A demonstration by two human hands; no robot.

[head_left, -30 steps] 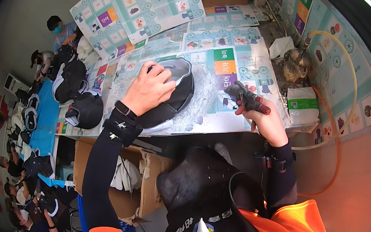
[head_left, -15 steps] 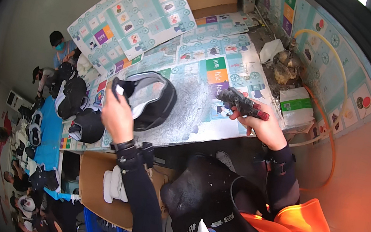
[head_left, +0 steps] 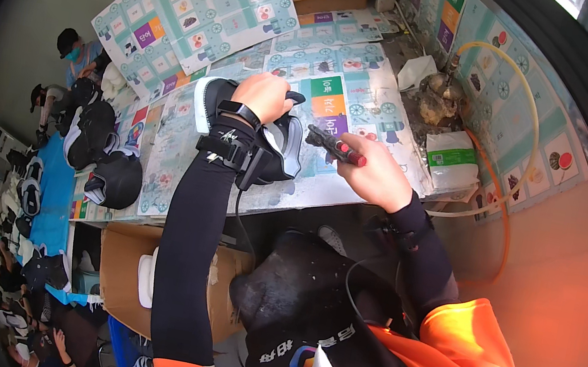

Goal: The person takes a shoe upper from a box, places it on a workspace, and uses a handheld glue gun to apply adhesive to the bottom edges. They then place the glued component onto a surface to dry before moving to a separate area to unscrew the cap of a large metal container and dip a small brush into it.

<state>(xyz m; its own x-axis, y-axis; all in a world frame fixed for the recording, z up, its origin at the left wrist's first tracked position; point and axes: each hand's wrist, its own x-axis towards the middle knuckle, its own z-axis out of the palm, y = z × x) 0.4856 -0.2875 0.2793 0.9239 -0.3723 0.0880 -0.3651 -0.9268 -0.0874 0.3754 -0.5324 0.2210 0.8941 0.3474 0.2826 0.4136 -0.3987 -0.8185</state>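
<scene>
A black shoe with pale grey lining (head_left: 287, 143) rests near the front edge of the paper-covered workbench (head_left: 245, 192). My left hand (head_left: 263, 98) reaches over it from above, its fingers curled on the shoe by the opening and partly hidden. A white edge shows on the shoe's left side. Just right of the shoe, my right hand (head_left: 375, 176) is closed round a dark, crusted spray gun (head_left: 326, 142) with a red end. The gun's front points left toward the shoe, without touching it. My thumb and fingers cover much of its body.
More black shoes (head_left: 114, 179) stand at the bench's left end. Printed boards (head_left: 223, 6) lean at the back. At right are a tissue pack (head_left: 451, 162), a crusted metal fitting (head_left: 440, 103) and a yellowish hose (head_left: 537, 108). A cardboard box (head_left: 119, 263) sits below; people (head_left: 76, 59) work at far left.
My left hand has moved right and over the shoe, which is turned and shifted slightly right. The spray gun in my right hand has come left, closer to the shoe. The whole view has shifted slightly.
</scene>
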